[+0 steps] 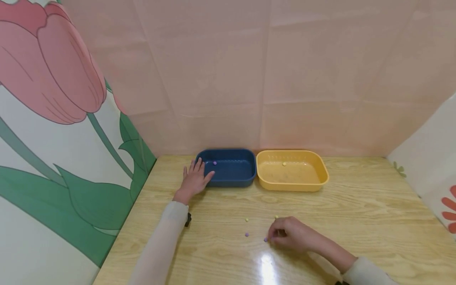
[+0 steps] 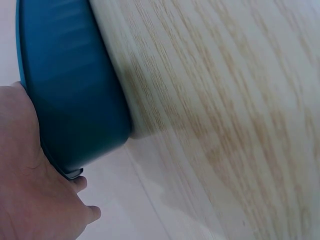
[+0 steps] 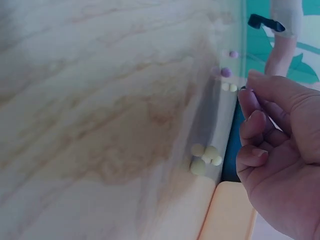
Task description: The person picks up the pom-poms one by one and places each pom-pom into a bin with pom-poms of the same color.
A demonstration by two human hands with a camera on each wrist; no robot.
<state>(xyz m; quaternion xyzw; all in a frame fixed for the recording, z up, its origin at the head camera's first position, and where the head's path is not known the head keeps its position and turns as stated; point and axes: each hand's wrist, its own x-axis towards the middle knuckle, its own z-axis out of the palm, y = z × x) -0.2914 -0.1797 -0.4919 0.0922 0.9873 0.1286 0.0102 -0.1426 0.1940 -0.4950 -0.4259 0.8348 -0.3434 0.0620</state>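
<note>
My left hand [image 1: 194, 180] rests on the left end of a dark blue tray [image 1: 229, 183], fingers spread and straight, thumb across the near rim. In the left wrist view the palm lies along the tray's rim. Low over the table, my right hand [image 1: 290, 234] pinches a small dark purple ball [image 3: 243, 88] between thumb and index fingertip, mostly hidden by them. Just left of those fingertips a purple ball [image 1: 265, 239] lies on the wood. Another purple ball [image 1: 247, 234] sits farther left. Small yellow balls [image 3: 198, 166] lie near the right hand.
A yellow tray [image 1: 293, 187] stands right beside the blue one, with a yellow ball [image 1: 284, 164] inside. One purple ball [image 1: 215, 163] lies in the blue tray. Behind both trays rises a pink cloth backdrop [image 1: 213, 79]. A tulip-printed panel [image 1: 67, 158] borders the wooden table [image 1: 374, 206] at left.
</note>
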